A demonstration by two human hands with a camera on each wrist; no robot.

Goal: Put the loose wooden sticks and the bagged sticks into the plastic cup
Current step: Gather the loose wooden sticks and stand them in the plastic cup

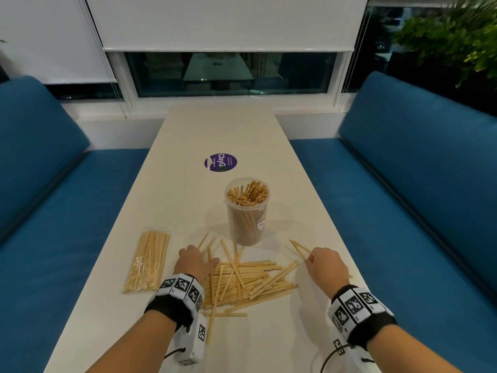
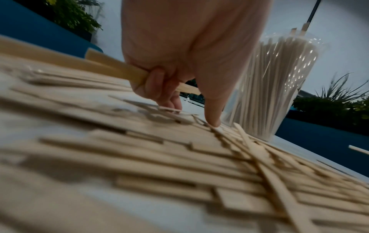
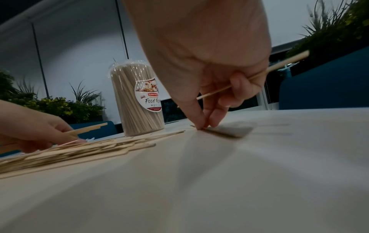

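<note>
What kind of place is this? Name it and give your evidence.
Probably a cafe or canteen booth: blue cushioned benches flank a long white table bearing a round ClayGo sticker, beside a window with roller blinds.

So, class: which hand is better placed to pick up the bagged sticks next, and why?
Left hand: the bagged sticks lie just beside it on its outer side, while the right hand is across the loose pile.

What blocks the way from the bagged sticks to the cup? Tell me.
The left hand and a few loose sticks lie on the table between the bagged sticks and the plastic cup. The cup's mouth is open but already crowded with sticks.
</note>
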